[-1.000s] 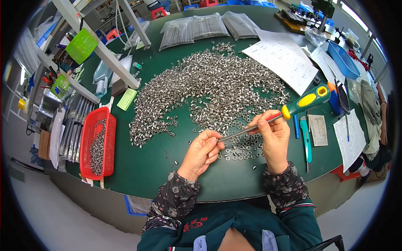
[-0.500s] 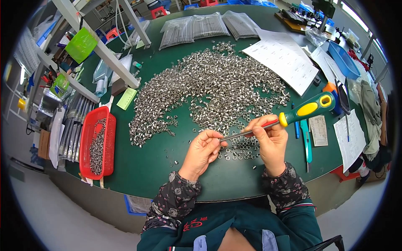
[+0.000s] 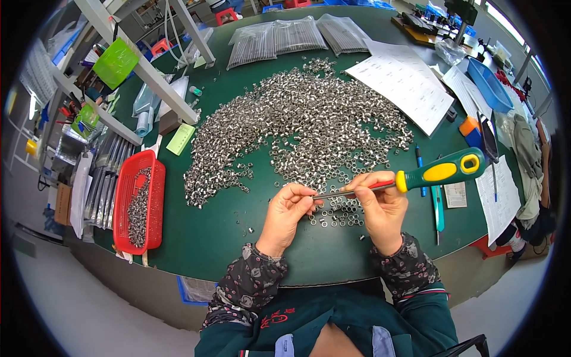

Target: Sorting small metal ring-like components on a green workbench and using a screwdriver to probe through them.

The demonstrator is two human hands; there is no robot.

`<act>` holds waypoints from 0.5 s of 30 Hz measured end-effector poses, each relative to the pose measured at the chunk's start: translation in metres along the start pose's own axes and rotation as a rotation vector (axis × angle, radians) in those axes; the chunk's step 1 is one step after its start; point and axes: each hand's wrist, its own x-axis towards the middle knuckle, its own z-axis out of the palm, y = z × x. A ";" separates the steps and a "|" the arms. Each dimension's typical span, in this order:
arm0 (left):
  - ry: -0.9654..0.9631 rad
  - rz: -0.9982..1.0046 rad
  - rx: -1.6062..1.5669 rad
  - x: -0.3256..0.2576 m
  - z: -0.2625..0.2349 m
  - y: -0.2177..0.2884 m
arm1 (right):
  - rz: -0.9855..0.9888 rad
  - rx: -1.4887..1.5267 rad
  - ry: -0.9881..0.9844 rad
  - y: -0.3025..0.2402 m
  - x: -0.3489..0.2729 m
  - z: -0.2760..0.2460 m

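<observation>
In my right hand [image 3: 383,211] is a hand tool with a green-and-yellow handle [image 3: 443,172], a red collar and a long thin metal shaft. The handle points right and slightly away from me, and the shaft runs left. My left hand [image 3: 285,215] is closed in a pinch at the shaft's tip, on what looks like a small metal ring mostly covered by the fingertips. Both hands are above the near edge of a large pile of short shiny metal rings [image 3: 297,122]. Several loose rings [image 3: 339,221] lie on the table between and behind the hands.
On the green table [image 3: 196,238], a red basket [image 3: 159,205] holding small metal parts is at the left. Bags of metal tubes [image 3: 297,35] lie at the back. Printed sheets [image 3: 401,89], a blue pen [image 3: 421,172] and a teal cutter [image 3: 439,214] are to the right.
The tool's handle has shifted slightly right and tipped lower, so its shaft lies closer to level. Both hands have barely moved and keep their grips.
</observation>
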 end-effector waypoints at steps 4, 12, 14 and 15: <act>0.055 0.244 0.271 -0.001 0.002 -0.002 | 0.075 0.023 0.074 -0.006 -0.001 0.003; 0.048 0.813 0.948 0.002 0.003 0.002 | 0.157 0.098 0.158 -0.002 0.000 0.003; 0.149 0.400 0.589 -0.001 0.008 0.001 | 0.166 0.118 0.166 -0.001 0.001 0.002; 0.148 0.401 0.589 -0.002 0.006 0.001 | 0.168 0.110 0.171 -0.001 0.002 0.001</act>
